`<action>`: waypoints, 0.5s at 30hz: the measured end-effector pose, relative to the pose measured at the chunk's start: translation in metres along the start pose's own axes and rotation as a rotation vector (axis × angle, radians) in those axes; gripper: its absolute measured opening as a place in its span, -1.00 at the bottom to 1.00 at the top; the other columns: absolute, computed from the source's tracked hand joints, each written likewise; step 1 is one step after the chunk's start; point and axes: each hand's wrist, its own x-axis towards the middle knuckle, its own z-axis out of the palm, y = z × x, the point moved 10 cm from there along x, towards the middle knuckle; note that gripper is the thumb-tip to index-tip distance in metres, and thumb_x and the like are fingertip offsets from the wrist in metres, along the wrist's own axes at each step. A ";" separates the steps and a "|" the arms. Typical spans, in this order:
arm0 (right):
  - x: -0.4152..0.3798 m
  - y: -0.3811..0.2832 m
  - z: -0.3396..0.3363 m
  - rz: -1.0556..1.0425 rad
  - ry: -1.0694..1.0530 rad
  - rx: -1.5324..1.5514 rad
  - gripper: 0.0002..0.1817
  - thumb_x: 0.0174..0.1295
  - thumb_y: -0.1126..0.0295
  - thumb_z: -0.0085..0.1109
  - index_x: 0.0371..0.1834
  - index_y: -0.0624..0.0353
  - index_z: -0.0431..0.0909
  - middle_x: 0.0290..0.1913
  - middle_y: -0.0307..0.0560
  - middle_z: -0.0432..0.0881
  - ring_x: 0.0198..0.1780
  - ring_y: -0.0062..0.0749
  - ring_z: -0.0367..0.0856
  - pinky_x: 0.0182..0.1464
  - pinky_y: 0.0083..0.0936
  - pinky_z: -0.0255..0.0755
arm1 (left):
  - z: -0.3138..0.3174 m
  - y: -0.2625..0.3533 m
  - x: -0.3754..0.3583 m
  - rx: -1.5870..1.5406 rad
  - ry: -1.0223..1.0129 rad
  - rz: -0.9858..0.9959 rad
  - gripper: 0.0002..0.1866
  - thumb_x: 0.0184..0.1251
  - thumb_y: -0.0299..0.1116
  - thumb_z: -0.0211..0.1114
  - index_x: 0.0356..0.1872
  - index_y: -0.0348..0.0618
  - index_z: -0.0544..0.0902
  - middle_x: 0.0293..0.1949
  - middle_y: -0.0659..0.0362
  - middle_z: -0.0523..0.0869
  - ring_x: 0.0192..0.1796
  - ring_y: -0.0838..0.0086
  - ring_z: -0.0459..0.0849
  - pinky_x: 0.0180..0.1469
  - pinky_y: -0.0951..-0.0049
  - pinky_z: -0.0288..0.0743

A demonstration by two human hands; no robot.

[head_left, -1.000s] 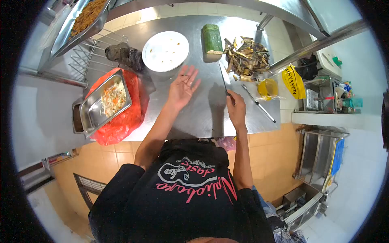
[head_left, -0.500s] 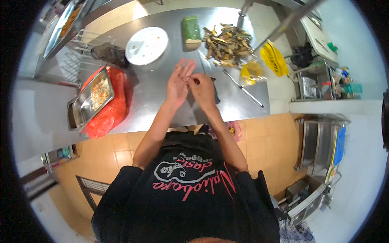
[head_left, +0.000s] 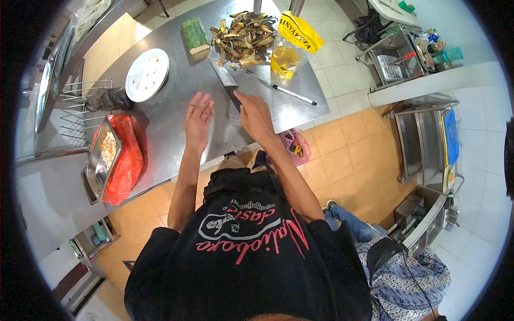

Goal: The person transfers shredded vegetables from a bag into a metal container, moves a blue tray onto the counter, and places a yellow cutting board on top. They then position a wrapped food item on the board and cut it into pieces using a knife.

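The kitchen knife (head_left: pixel 225 76) lies on the steel table, blade pointing away from me to the left. My right hand (head_left: pixel 256 116) is at its dark handle, fingers closed around it. My left hand (head_left: pixel 199 120) hovers left of the knife, palm up with fingers stretched, and nothing shows in it. Beyond the blade sits a heap of brown and yellowish strips (head_left: pixel 243 40), next to a green leaf-wrapped bundle (head_left: pixel 194 36) with a pale cut end. A slim black-and-white rod (head_left: pixel 281 88) lies right of the knife.
A white plate (head_left: pixel 147 75) with small crumbs stands left. Nearer is a steel pan (head_left: pixel 98 166) of shredded food on a red plastic bag (head_left: pixel 126 166). Yellow packets (head_left: pixel 300 33) lie right of the heap. A person in jeans (head_left: pixel 356 222) is at my right.
My hands, earlier together over the table, have parted. The right one has gone to the knife handle; the left is open. The view has shifted, and a person now shows at right.
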 end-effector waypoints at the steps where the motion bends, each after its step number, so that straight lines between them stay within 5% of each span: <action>1: -0.002 0.002 -0.005 -0.002 0.001 0.000 -0.88 0.14 0.39 0.20 -0.40 0.22 0.61 -0.47 0.01 0.57 -0.27 -0.01 0.49 -0.15 -0.16 0.31 | -0.001 -0.004 -0.001 0.000 -0.001 0.002 -0.54 0.41 -0.35 0.10 0.31 -0.09 0.30 0.25 0.15 0.45 0.18 0.43 0.49 0.24 0.41 0.35; 3: -0.013 0.019 0.009 0.125 -0.282 -0.140 -0.84 0.17 0.45 0.14 -0.23 0.23 0.63 -0.42 0.04 0.59 -0.27 0.02 0.48 -0.12 -0.14 0.33 | -0.003 -0.019 -0.006 0.055 0.036 -0.039 -0.60 0.45 -0.34 0.09 0.27 -0.09 0.37 0.14 0.21 0.53 0.02 0.54 0.55 0.06 0.52 0.44; 9: -0.018 0.010 -0.012 0.104 -0.029 0.053 -0.87 0.18 0.41 0.16 -0.30 0.23 0.61 -0.38 0.08 0.61 -0.28 0.03 0.51 -0.19 -0.16 0.35 | -0.006 -0.051 -0.015 0.081 0.027 -0.214 -0.65 0.45 -0.29 0.12 0.21 -0.04 0.44 0.05 0.27 0.57 -0.10 0.65 0.56 -0.13 0.65 0.42; 13: -0.020 0.015 0.004 0.276 -0.325 -0.122 -0.86 0.23 0.40 0.12 -0.29 0.23 0.60 -0.31 0.08 0.64 -0.25 0.03 0.53 -0.16 -0.16 0.37 | -0.007 -0.059 -0.001 0.017 -0.012 -0.214 -0.68 0.45 -0.26 0.13 0.17 -0.03 0.48 0.00 0.29 0.60 -0.15 0.66 0.56 -0.14 0.64 0.41; 14: -0.019 0.010 -0.004 0.131 -0.077 0.067 -0.84 0.25 0.37 0.11 -0.32 0.24 0.59 -0.37 0.07 0.62 -0.29 0.03 0.51 -0.20 -0.16 0.36 | 0.000 -0.050 -0.001 0.041 -0.003 -0.161 -0.68 0.45 -0.23 0.13 0.15 -0.03 0.49 -0.05 0.29 0.63 -0.17 0.66 0.57 -0.14 0.62 0.42; 15: -0.019 0.008 0.003 0.108 -0.109 0.087 -0.84 0.25 0.37 0.11 -0.32 0.24 0.59 -0.37 0.07 0.62 -0.29 0.03 0.51 -0.20 -0.16 0.36 | 0.002 -0.041 -0.002 0.063 0.012 -0.110 -0.69 0.46 -0.21 0.13 0.14 -0.02 0.49 -0.10 0.30 0.65 -0.19 0.66 0.58 -0.13 0.61 0.43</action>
